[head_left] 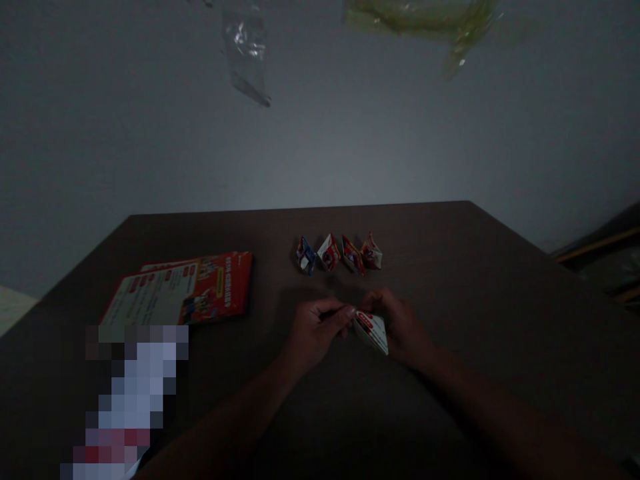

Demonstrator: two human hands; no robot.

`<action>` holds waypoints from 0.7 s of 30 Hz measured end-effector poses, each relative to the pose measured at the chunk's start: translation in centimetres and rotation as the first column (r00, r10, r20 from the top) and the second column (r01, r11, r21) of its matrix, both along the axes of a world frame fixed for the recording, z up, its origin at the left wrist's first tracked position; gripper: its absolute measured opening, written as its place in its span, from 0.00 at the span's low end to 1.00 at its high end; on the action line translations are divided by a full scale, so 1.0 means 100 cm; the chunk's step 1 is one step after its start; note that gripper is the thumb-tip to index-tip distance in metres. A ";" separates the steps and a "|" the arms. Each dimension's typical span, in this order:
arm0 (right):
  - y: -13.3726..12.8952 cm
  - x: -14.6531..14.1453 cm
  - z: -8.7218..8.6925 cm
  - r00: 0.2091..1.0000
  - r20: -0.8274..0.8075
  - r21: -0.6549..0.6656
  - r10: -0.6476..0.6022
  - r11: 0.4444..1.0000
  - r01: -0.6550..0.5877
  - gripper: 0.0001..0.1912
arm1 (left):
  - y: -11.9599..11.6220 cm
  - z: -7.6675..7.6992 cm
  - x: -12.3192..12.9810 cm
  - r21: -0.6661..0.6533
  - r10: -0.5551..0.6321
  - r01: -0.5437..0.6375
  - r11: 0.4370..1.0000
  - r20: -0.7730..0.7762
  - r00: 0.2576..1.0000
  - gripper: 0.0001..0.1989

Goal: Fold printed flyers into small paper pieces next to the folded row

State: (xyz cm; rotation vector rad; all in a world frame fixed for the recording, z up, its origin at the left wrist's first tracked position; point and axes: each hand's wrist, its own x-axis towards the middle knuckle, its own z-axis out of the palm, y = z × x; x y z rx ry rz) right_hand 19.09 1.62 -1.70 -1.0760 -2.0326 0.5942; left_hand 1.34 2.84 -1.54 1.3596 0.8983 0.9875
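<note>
A small folded paper piece (371, 331), white with red and black print, is held between both hands above the dark table. My left hand (315, 330) pinches its left corner between thumb and fingers. Around its right side and back, my right hand (400, 327) has its fingers wrapped. Beyond the hands, several folded paper pieces stand in a row: a blue one (305, 256), a red and white one (329, 253), a dark red one (353, 255) and a red and cream one (372, 253).
On the left of the dark table (425, 230) lies a stack of red and white printed leaflets (220, 290). A pixelated patch covers the lower left. A pale wall (320, 147) with tape remnants (247, 50) rises behind. Dark shelving (620, 260) shows at the far right.
</note>
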 end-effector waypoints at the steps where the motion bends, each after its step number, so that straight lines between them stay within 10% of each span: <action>1: 0.000 0.000 0.000 1.000 -0.013 -0.008 0.003 1.000 -0.003 0.13 | 0.000 0.000 0.000 0.005 0.001 -0.001 1.000 0.001 1.000 0.15; 21: -0.001 0.001 0.000 0.991 -0.134 -0.064 0.029 0.997 -0.038 0.14 | 0.002 -0.005 -0.002 -0.010 -0.126 0.127 0.992 0.014 0.992 0.13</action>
